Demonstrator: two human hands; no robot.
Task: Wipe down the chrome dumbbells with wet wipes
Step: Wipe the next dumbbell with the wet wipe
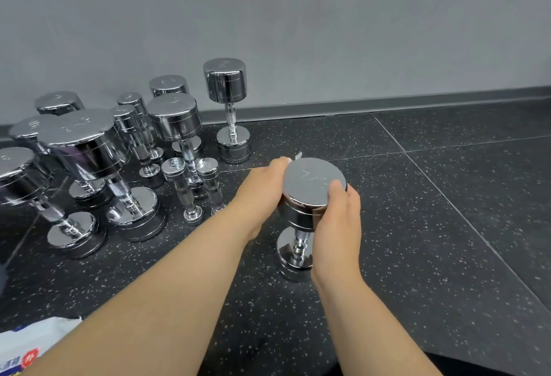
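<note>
A chrome dumbbell (pixel 310 187) stands on end on the dark speckled floor in the middle of the view. My right hand (pixel 338 223) grips the near side of its top head, thumb on the flat top face. My left hand (pixel 262 190) is curled around the far left side of the same head and holds a white wet wipe (pixel 298 155) against it; only a small corner of the wipe shows past the fingertips. The lower head and handle (pixel 299 244) are partly hidden by my right wrist.
Several other chrome dumbbells (pixel 89 149) of different sizes stand upright to the left, close together, one (pixel 228 107) nearest the grey wall. A wet-wipe pack (pixel 32 343) lies at the bottom left. Floor tiles stretch to the right.
</note>
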